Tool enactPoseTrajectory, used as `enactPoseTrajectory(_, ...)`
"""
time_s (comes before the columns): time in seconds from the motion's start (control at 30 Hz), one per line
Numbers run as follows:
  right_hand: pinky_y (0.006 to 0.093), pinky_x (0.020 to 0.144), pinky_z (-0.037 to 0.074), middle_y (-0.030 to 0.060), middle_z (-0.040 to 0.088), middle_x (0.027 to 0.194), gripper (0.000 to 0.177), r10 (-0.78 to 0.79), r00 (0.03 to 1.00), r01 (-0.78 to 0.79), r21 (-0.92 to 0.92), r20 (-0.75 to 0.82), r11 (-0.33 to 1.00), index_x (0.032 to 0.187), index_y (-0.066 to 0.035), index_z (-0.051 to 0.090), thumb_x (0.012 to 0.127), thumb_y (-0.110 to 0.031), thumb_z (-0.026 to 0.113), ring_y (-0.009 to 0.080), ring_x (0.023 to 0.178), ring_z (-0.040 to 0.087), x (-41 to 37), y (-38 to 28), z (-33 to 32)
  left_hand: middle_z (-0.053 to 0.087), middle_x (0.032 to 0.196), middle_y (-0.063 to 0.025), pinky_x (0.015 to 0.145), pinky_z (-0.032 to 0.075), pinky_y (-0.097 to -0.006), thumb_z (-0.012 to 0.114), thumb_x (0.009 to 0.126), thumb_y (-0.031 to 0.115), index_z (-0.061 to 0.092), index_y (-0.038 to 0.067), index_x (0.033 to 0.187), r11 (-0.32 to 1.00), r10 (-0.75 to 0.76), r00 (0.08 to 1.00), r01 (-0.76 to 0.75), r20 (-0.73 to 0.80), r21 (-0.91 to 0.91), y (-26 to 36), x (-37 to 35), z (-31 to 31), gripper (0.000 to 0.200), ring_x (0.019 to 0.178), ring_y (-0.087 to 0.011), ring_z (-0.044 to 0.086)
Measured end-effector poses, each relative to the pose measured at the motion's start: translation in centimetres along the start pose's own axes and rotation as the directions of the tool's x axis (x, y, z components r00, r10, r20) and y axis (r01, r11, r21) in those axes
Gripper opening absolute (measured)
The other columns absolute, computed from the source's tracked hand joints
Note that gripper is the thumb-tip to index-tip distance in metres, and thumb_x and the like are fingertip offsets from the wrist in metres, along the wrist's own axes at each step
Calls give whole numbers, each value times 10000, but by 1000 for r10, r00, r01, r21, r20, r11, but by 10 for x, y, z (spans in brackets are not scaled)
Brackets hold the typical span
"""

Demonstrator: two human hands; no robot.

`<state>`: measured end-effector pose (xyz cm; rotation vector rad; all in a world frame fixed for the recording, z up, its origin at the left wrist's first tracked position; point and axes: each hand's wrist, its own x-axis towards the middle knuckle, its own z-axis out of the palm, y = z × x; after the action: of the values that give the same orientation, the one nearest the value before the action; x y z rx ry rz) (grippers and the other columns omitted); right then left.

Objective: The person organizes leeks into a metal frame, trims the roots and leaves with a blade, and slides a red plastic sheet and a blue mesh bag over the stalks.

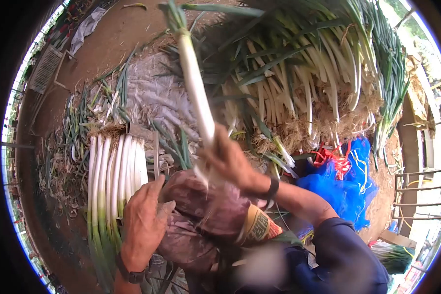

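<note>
A long white green onion [193,81] rises tilted in front of me, its green top at the upper edge of the view. My right hand [225,159] is closed round its lower end, slightly blurred. My left hand [144,220] holds nothing; its fingers are stretched out and its thumb stands apart. Just left of that hand lies a row of cleaned green onions [115,171], root ends away from me and green leaves towards me. A small wooden frame [156,152] stands at the right side of the row.
A big heap of unpeeled green onions [299,83] with dirty roots fills the upper right. Below it lie blue netting [350,181] and red ties [330,161]. Peeled scraps [59,161] litter the ground at left. Another bunch [392,257] lies at lower right.
</note>
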<state>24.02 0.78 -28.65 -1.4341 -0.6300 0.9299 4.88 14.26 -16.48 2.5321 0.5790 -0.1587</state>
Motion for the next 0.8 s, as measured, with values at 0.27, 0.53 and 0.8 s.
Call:
enactPoseTrajectory(0.27, 516, 736, 519, 213, 695, 897, 458, -18, 772, -521, -649, -635, 554, 1130, -50, 556, 856, -408, 643, 429, 854, 667, 43, 186, -183, 644, 1135, -245, 879, 512, -430, 738, 833, 137, 581, -29, 1283, 970, 59, 994, -80, -95, -228, 44, 45, 33, 506, 1022, -405, 642)
enactPoseTrajectory(0.53, 516, 728, 519, 201, 689, 925, 484, 157, 850, -521, -758, -503, 391, 1118, -49, 647, 860, -458, 673, 425, 837, 664, 3, 213, -194, 684, 1130, -171, 878, 533, -367, 755, 860, 141, 591, 8, 1321, 855, -173, 984, 130, -39, -502, 11, 101, 80, 507, 1011, -238, 659)
enactPoseTrajectory(0.8, 466, 575, 536, 172, 622, 1052, 292, -474, 718, -380, -858, -509, 345, 1156, -133, 598, 877, -216, 616, 339, 706, 662, -9, 60, -255, 658, 1186, -232, 927, 509, -409, 721, 866, 117, 598, -41, 1267, 971, 2, 981, -48, -195, -232, 10, 114, 84, 449, 1062, -343, 659)
